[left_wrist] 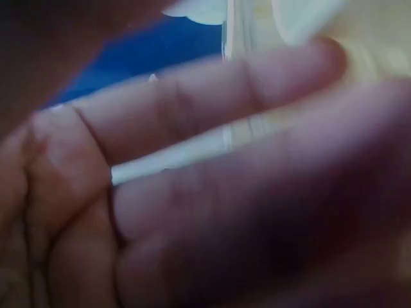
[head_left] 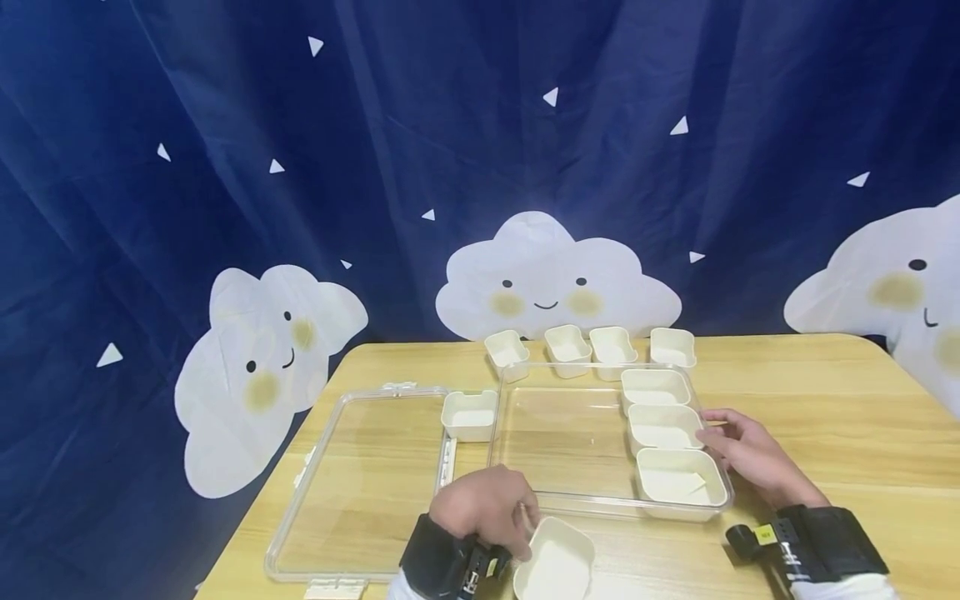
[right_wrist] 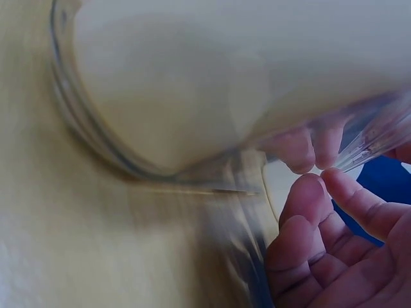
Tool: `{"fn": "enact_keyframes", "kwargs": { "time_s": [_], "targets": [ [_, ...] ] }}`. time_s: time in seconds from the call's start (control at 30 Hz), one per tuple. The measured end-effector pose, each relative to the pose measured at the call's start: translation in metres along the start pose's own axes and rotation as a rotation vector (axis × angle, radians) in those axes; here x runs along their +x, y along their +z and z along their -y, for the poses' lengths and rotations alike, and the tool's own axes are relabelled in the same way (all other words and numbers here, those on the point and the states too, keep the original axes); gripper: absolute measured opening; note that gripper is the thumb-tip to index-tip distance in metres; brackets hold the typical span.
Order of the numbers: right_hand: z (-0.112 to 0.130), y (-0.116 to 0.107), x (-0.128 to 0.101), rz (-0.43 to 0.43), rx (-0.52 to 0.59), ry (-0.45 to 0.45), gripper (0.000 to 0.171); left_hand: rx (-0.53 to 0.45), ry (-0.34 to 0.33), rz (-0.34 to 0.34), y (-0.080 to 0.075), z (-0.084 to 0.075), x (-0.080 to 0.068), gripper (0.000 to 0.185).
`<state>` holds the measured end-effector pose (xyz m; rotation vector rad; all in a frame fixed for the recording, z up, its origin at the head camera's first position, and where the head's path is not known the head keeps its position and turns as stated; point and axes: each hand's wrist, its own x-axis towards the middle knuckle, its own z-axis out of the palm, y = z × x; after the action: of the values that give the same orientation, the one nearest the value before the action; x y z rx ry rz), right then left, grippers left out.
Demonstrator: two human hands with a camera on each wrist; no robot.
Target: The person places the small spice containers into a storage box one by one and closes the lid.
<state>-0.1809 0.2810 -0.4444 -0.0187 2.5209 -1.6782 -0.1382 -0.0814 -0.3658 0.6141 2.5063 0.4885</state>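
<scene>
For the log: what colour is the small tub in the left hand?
Cream white. The small tub, held by the left hand, shows best in the head view.

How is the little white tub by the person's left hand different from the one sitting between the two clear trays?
The tub at the left hand lies at the table's near edge, tilted, with the left hand gripping its rim. The tub between the trays stands level and untouched, farther back, beside the clear tray that holds three more tubs. The near tub looks bigger, probably only because it is closer. Both are cream-white, rounded rectangles, and look empty.
</scene>
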Motion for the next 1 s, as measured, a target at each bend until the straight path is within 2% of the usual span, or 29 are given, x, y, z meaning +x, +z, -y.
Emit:
{"fn": "enact_keyframes", "kwargs": {
  "time_s": [0.07,0.13,0.23,0.4,0.47,0.57,0.67,0.87,1.0],
  "targets": [
    [0.0,-0.001,0.0,0.001,-0.007,0.005,0.051,0.006,0.039,0.017,0.001,-0.001,0.003,0.018],
    [0.0,-0.001,-0.001,0.004,-0.015,0.008,0.052,0.037,0.058,0.033,0.004,-0.001,0.005,0.013],
    [0.0,-0.001,0.0,0.002,-0.026,0.004,0.052,0.059,0.05,0.04,0.008,-0.002,0.007,0.02],
    [-0.001,0.0,0.0,-0.017,-0.014,-0.014,0.049,0.061,0.094,-0.042,0.011,-0.003,0.012,0.023],
    [-0.001,0.0,0.0,-0.018,-0.009,-0.019,0.049,0.069,0.084,-0.054,0.011,-0.002,0.013,0.021],
    [-0.001,-0.001,0.0,-0.015,-0.012,-0.021,0.05,0.057,0.038,-0.033,0.01,-0.001,0.012,0.02],
    [-0.001,-0.001,0.001,-0.011,-0.008,-0.014,0.05,0.059,0.039,-0.047,0.01,0.0,0.013,0.022],
    [-0.002,0.0,0.0,-0.008,0.016,-0.018,0.05,0.086,0.122,-0.142,0.008,0.002,0.015,0.021],
    [-0.002,0.0,-0.001,-0.002,0.034,-0.023,0.05,0.036,0.189,-0.175,0.004,0.004,0.017,0.018]
  ]
}}
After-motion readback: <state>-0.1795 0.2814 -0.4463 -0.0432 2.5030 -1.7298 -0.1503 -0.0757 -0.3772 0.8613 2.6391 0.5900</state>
